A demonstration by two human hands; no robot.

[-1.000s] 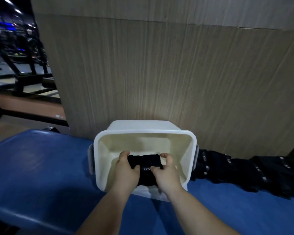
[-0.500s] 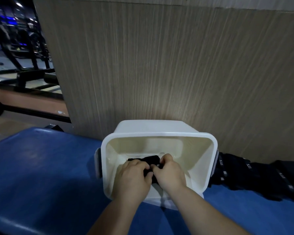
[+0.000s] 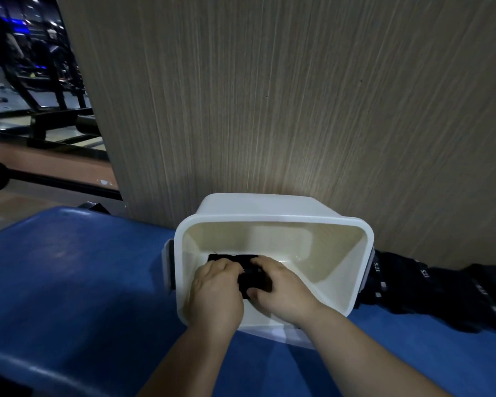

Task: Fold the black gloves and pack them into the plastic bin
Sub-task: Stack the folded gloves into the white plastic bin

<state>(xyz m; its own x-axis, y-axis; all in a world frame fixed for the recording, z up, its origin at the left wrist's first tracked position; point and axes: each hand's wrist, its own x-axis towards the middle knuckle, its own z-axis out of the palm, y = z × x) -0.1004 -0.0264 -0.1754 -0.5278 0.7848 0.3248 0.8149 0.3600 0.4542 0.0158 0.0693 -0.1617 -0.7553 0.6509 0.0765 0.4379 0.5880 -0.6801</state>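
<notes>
Your left hand point(image 3: 215, 293) and right hand point(image 3: 282, 290) reach into the white plastic bin point(image 3: 269, 219), fingers curled over the folded black glove point(image 3: 254, 277) and gripping it from either side. It sits low in the bin's near-left part, a compact dark bundle mostly hidden by your knuckles. More black gloves point(image 3: 430, 293) with white lettering lie heaped on the blue padded surface point(image 3: 69, 282), against the bin's right wall.

Head cam, wide-angle: looks fwd/down, close over plastic bin point(image 3: 272, 220).

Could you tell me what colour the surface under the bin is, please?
The surface is blue, seen best in head view.
</notes>
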